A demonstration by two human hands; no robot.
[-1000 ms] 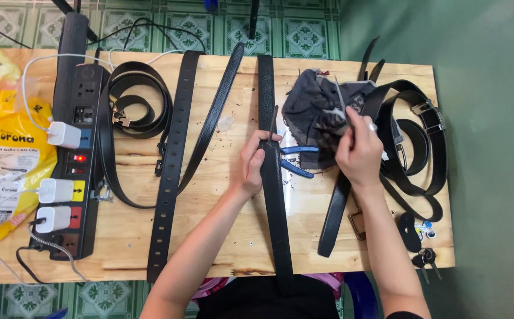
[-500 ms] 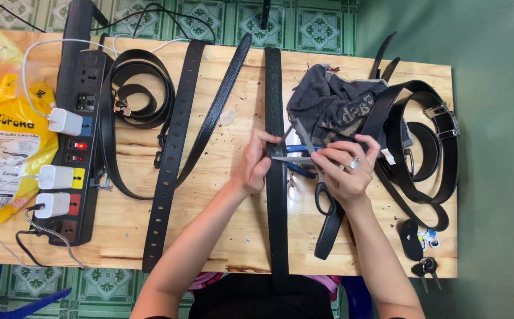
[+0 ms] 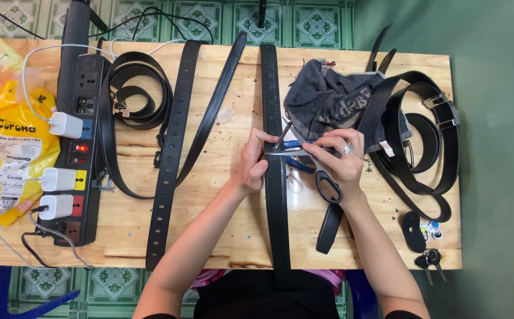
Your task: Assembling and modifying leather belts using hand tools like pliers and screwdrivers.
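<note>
Here both hands (image 3: 295,159) pinch scissors (image 3: 319,171) over belt (image 3: 276,195).

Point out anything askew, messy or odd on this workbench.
Dark crumbs speckle the pale wooden table near the right hand. A crumpled grey cloth lies bunched among coiled black leather belts. A black key bunch sits at the table's corner edge.

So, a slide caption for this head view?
Two hands hold scissors across a black belt on a wooden table.

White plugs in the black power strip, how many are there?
3. One white plug sits near the top of the power strip, and two more, and, sit lower down. None looks hidden.
</note>
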